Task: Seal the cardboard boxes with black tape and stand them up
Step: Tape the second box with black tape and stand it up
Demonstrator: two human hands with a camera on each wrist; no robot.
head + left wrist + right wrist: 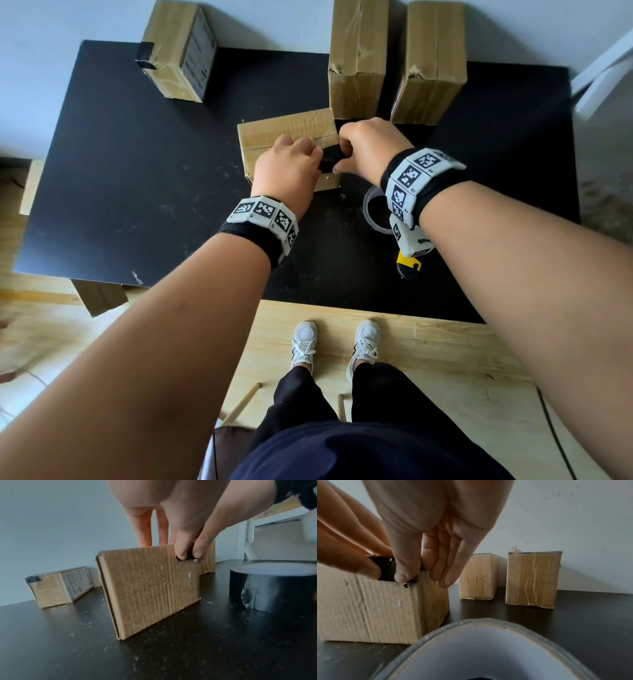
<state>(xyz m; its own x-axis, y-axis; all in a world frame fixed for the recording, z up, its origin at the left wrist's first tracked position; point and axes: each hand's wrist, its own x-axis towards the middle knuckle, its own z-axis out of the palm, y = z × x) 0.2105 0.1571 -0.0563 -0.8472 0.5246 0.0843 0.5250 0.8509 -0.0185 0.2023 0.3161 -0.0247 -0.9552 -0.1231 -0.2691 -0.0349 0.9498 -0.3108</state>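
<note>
A person stands at a black rectangular table (137, 171), both bare hands meeting over a small brown corrugated cardboard box (281, 132) lying near the table's centre. In the head view, the left hand (287, 168) and the right hand (370, 147) press a short strip of black tape (330, 157) over the box's near top edge, at its right-hand corner.

The left wrist view shows what the head view hides: the left thumb and a right fingertip pinch the black strip (186, 554) down onto the box's front face (150, 588), while the other left fingers (145, 527) reach straight down behind the box. The right wrist view shows the right thumb pressing the tape (387, 568) against the corner, the remaining right fingers (447, 563) straight and close together beside it.

A black tape roll (274, 588) stands on the table at 4 o'clock from the box, just beside it; the head view shows only part of its rim under the right wrist. A yellow and black tool (409, 265) lies at 5 o'clock, its kind unclear.

Two tall brown cardboard boxes (358, 61) (435, 61) stand upright at 1 o'clock. A brown box with a printed label and black tape (178, 51) sits at 11 o'clock.

The table is scuffed with pale marks. Behind it is a pale grey wall (68, 27); below is a light wooden floor (428, 359).
</note>
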